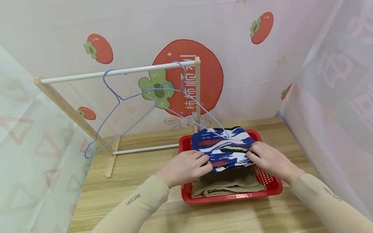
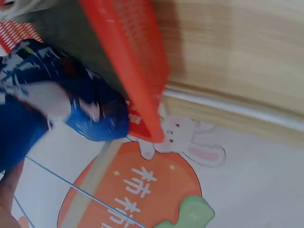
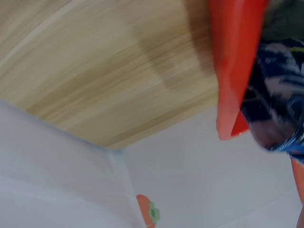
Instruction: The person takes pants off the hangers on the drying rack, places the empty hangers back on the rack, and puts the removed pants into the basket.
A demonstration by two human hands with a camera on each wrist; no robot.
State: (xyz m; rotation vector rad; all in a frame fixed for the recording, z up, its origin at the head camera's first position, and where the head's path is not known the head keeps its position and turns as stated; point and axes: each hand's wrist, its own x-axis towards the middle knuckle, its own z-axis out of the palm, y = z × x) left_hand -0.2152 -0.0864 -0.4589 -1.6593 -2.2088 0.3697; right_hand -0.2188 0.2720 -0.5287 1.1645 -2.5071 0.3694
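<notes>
A folded blue, white and red patterned cloth [image 1: 222, 146] is held over the red plastic basket [image 1: 231, 198]. My left hand [image 1: 186, 166] grips its left edge, while the right hand [image 1: 274, 160] pinches the edge opposite. Below the cloth, a folded khaki garment [image 1: 233, 186] lies in the basket. The left wrist view shows the blue cloth [image 2: 90, 111] beside the basket's rim [image 2: 128, 71], with part of the hand at the lower left. In the right wrist view the cloth [image 3: 278, 95] is at the right; the fingers are mostly out of frame.
A drying rack with a white rail [image 1: 73, 77] and wooden legs stands at the left and back. Two blue wire hangers, one to the left [image 1: 104, 124] and another [image 1: 205, 109] reaching in front of the cloth, hang from it. Wooden tabletop [image 1: 131, 203] surrounds the basket.
</notes>
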